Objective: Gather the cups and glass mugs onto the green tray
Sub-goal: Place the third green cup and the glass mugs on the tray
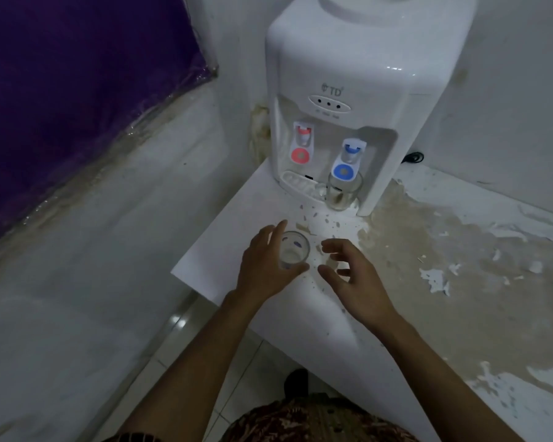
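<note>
A clear glass cup (295,250) with small blue marks stands upright near the corner of the white counter (224,237). My left hand (265,266) wraps around its left side, fingers curled on the glass. My right hand (348,272) hovers just to the right of the cup, fingers spread and holding nothing. A glass mug (342,193) with a handle on its left sits on the dispenser's drip tray under the blue tap. No green tray is in view.
A white water dispenser (348,90) with a red tap (300,145) and a blue tap (345,161) stands at the back of the counter. Peeling, stained paint (444,250) covers the counter to the right. The counter edge drops to a tiled floor (179,346) on the left.
</note>
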